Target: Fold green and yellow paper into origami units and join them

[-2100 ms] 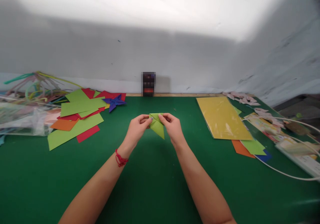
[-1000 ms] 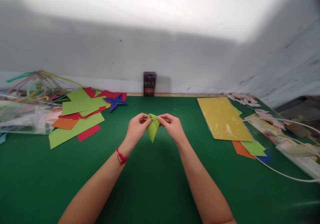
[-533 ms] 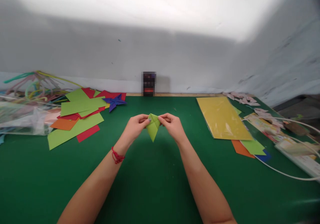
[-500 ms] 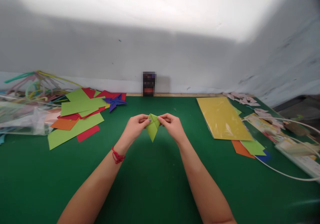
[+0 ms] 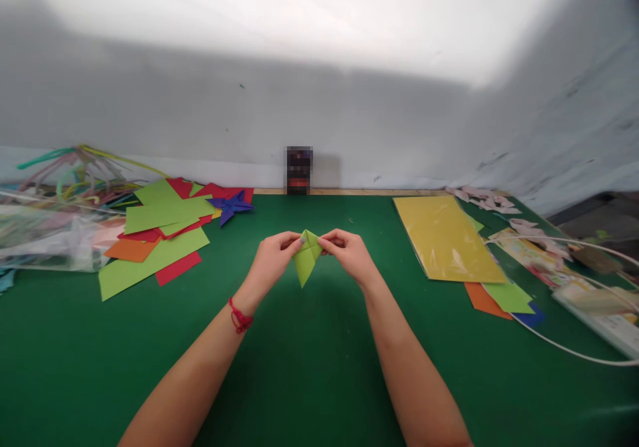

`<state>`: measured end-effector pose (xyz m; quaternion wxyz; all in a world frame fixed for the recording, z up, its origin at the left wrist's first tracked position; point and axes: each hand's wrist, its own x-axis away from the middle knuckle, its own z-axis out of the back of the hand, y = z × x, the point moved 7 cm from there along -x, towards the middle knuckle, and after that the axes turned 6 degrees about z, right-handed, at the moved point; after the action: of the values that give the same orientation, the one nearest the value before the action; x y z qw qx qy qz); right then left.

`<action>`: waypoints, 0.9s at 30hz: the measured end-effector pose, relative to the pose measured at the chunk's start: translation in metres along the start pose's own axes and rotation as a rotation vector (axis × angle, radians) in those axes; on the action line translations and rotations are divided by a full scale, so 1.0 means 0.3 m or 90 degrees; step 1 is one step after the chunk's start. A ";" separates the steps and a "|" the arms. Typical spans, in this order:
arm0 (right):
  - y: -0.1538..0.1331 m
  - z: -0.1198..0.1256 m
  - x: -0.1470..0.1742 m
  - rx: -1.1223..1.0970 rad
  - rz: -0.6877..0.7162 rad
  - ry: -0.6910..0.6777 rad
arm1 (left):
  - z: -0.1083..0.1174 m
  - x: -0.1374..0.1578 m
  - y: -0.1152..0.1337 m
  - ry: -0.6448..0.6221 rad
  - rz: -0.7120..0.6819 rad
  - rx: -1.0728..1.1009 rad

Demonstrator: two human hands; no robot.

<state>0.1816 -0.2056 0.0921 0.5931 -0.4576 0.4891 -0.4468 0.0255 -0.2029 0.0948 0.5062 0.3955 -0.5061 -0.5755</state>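
A small folded piece of light green paper (image 5: 307, 258), kite-shaped with crease lines and its long point downward, is held up over the green table (image 5: 304, 380). My left hand (image 5: 273, 255) pinches its left upper edge between thumb and fingers; a red string bracelet (image 5: 240, 316) is on that wrist. On the other side, my right hand (image 5: 350, 254) grips the right corner with thumb and forefinger. Parts of the fingers behind the paper are hidden.
At left lie a blue paper star (image 5: 231, 206), green sheets (image 5: 154, 261), red and orange pieces, a plastic bag (image 5: 60, 241) and pipe cleaners (image 5: 74, 167). At right are a yellow paper pack (image 5: 446, 237), paper scraps and a white cable (image 5: 574, 352). A blurred dark box (image 5: 298, 171) stands by the wall.
The folded paper has turned slightly between my fingers, its lower point swinging a little left. Both hands remain pinched on it. The whole view has shifted slightly.
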 end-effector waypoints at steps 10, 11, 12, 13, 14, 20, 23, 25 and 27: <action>-0.015 -0.012 0.007 -0.008 0.012 -0.035 | 0.015 -0.005 -0.023 -0.009 0.033 -0.018; -0.017 -0.012 0.008 -0.003 0.012 -0.040 | 0.017 -0.004 -0.024 -0.008 0.038 -0.019; -0.019 -0.013 0.010 0.004 0.011 -0.047 | 0.018 -0.003 -0.023 -0.005 0.042 -0.021; -0.021 -0.014 0.011 0.013 0.010 -0.057 | 0.019 0.000 -0.020 0.001 0.040 -0.029; -0.022 -0.017 0.012 0.024 0.011 -0.066 | 0.021 0.003 -0.013 0.014 0.028 -0.046; -0.013 -0.010 0.007 0.096 0.044 -0.023 | 0.013 0.033 0.064 0.119 -0.132 -0.203; -0.006 0.000 0.003 0.111 0.052 0.005 | 0.003 0.015 0.049 0.074 -0.114 -0.197; -0.006 -0.002 0.003 0.120 0.053 -0.008 | 0.007 -0.001 0.029 0.034 -0.084 -0.174; -0.013 -0.008 0.006 0.127 0.057 -0.031 | 0.020 -0.011 0.016 0.014 -0.065 -0.152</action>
<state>0.1791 -0.2084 0.0952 0.6669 -0.3848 0.4476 -0.4548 0.0212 -0.1985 0.1004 0.5250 0.3641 -0.4076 -0.6525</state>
